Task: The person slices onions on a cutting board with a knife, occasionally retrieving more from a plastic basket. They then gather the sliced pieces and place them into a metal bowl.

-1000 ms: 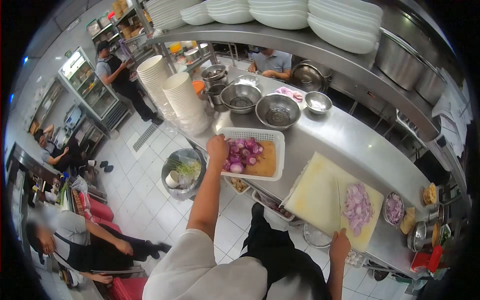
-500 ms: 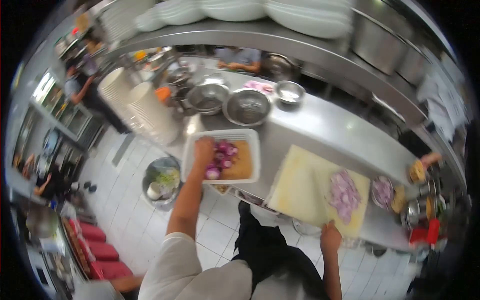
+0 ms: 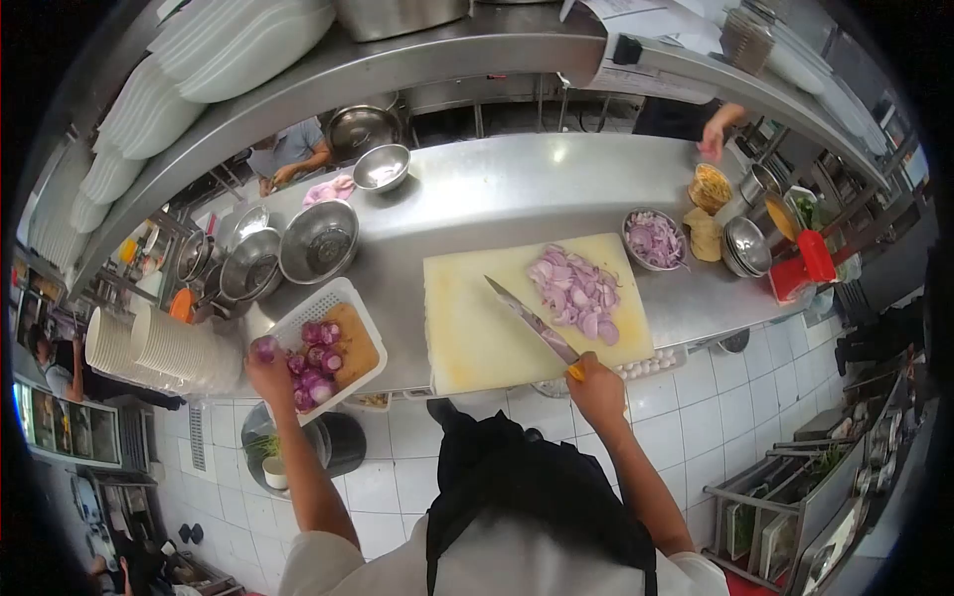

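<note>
My left hand is closed round a peeled red onion at the left edge of a white plastic basket. Several more peeled red onions lie in the basket beside a flat tan area. My right hand grips the yellow handle of a kitchen knife. Its blade points up and left, over the pale cutting board. Sliced red onion is heaped on the board's right part, just beyond the blade.
A metal bowl of sliced onion stands right of the board. Steel bowls and stacked white containers are at the left. Above runs a steel shelf with plates. Across the counter, another person's hand is near a food tub.
The view has swung to the right. My left hand has moved from inside the basket to its left edge, with an onion now visible in it. The knife now shows clearly.
</note>
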Tool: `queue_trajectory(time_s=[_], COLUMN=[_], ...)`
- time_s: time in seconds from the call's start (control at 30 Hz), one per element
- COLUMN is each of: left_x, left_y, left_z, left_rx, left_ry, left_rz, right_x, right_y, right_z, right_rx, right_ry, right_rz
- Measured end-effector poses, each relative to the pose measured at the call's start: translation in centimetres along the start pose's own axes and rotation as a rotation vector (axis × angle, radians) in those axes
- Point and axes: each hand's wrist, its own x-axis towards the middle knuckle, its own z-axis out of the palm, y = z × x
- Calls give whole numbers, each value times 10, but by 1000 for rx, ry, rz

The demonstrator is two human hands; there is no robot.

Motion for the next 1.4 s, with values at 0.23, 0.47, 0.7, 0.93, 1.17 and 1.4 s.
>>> queue_trajectory(time_s=[0.23, 0.47, 0.7, 0.93, 1.17, 1.4], left_x=[-64, -185, -216, -209, -204, -184], left_y=[100, 373, 424, 417, 412, 384], left_z=[31, -10, 28, 68, 95, 81], left_rx=[-1430, -627, -428, -368, -445, -498], left_ry=[-645, -1039, -1173, -1197, -1244, -1261], left_rz=[-731, 980, 1172, 1157, 997, 687], right_x=[1, 7, -8, -38, -62, -100], right_y=[-4, -10, 4, 2, -13, -28], right_z=[-32, -74, -91, -125, -175, -181], right_rx=[17, -61, -157, -178, -293, -43], right_ry=[176, 136, 162, 148, 86, 103], right_rz=[28, 141, 130, 186, 210, 234])
